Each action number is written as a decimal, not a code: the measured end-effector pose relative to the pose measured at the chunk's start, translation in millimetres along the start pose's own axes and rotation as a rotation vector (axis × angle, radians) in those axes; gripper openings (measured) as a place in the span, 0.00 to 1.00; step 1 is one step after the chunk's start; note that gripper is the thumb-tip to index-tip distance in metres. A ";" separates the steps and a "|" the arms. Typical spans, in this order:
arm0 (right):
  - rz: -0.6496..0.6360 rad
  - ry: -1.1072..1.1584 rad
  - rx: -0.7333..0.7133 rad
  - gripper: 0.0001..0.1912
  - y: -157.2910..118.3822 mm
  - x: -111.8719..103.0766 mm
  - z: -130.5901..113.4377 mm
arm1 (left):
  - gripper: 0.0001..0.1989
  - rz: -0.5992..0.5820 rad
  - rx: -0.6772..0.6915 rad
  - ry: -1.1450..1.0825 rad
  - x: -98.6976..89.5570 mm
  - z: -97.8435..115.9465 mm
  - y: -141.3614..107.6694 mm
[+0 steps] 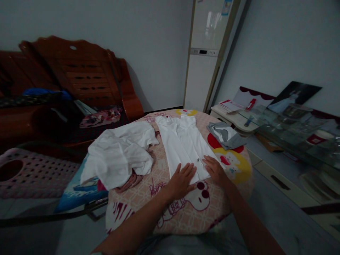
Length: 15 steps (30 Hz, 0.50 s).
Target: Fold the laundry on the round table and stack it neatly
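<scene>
A white shirt lies spread out lengthwise on the round table, its collar and sleeves at the far end and its sides turned inward. My left hand rests flat on the shirt's near left corner, fingers stretched out. On the near right part, by a small dark mark, lies my right hand, also flat with its fingers extended. To the left is a crumpled pile of white clothing, with some pinkish cloth showing beneath it. A folded grey and white garment sits at the table's right side.
A patterned pink cloth covers the table. Beyond it on the left stands a carved wooden sofa with clothes on it. A pink woven chair is at far left. Glass shelving and a tall white air conditioner stand right and behind.
</scene>
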State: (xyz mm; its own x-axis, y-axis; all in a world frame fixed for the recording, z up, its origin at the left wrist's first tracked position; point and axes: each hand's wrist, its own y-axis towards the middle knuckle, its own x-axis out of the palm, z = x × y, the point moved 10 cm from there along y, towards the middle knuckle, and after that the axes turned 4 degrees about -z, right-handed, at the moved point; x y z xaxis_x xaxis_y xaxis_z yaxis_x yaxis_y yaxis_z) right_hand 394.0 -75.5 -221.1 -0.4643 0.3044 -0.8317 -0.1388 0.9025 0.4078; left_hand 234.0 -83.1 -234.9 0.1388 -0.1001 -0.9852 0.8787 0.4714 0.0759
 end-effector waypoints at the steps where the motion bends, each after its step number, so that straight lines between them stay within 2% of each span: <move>1: -0.002 0.002 -0.017 0.19 -6.0 -1.7 -3.8 | 0.35 -0.007 0.003 -0.003 -0.6 4.7 -3.4; 4: -0.051 0.017 -0.080 0.21 -20.8 -3.6 -14.4 | 0.31 -0.028 -0.035 -0.025 -4.4 7.0 -7.5; 8: -0.111 -0.052 -0.118 0.30 -33.6 -1.7 -21.8 | 0.23 -0.049 -0.077 -0.052 -12.9 7.3 -8.5; 12: -0.093 -0.143 -0.147 0.28 -31.4 -0.9 -33.9 | 0.21 -0.069 -0.043 -0.028 -20.9 16.1 -5.1; 15: -0.106 -0.202 -0.085 0.26 -24.3 3.4 -34.6 | 0.22 -0.066 -0.068 -0.043 -23.2 12.9 -2.6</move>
State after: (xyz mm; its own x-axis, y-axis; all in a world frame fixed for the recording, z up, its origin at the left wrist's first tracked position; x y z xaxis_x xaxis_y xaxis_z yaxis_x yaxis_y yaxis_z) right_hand 365.6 -107.0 -220.8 -0.2602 0.2716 -0.9266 -0.2544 0.9064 0.3372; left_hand 234.4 -93.3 -210.3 0.1024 -0.1699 -0.9801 0.8540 0.5203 -0.0010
